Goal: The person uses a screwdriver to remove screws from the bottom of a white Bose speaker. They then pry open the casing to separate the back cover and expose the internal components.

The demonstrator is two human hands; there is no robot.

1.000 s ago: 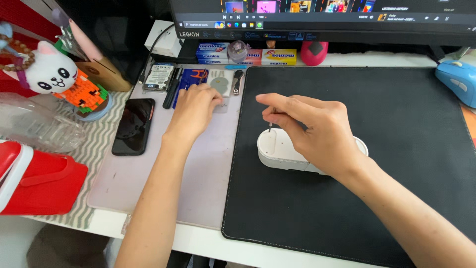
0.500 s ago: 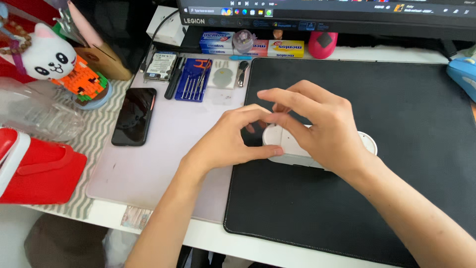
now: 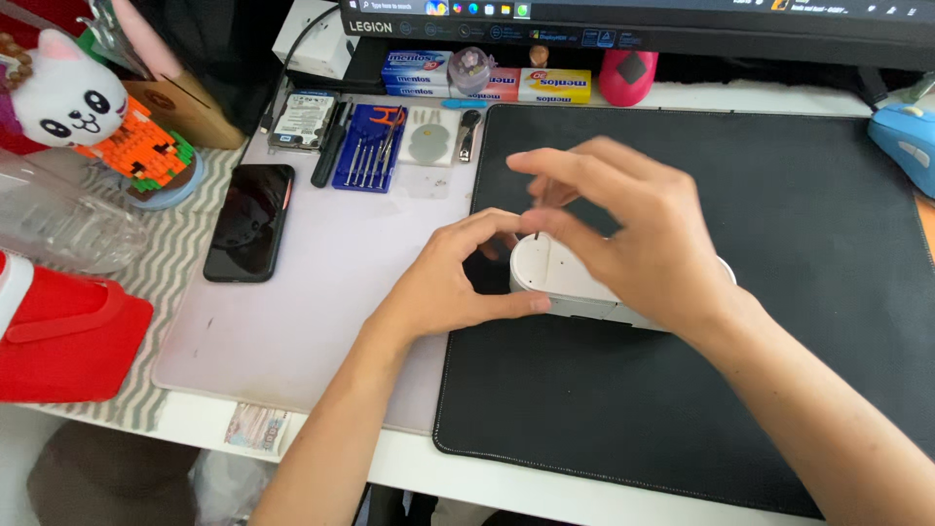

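Note:
A small white oblong device [image 3: 550, 275] lies on the black desk mat [image 3: 779, 321]. My left hand [image 3: 458, 282] curls around its left end, with thumb and forefinger touching its sides. My right hand [image 3: 633, 234] hovers over the device and pinches a thin screwdriver [image 3: 538, 219] held upright, its tip on the device's top. The right part of the device is hidden under my right hand.
A blue tray of small screwdrivers [image 3: 368, 148], a hard drive [image 3: 304, 119] and a black phone [image 3: 249, 220] lie on the pale mat [image 3: 292, 321] at left. A cat figure [image 3: 68, 97], a clear bottle [image 3: 58, 226] and a red box [image 3: 58, 331] stand far left. A monitor is behind.
My left hand came back from the tool tray to the device and now grips its left end. My right hand stayed over the device with the screwdriver.

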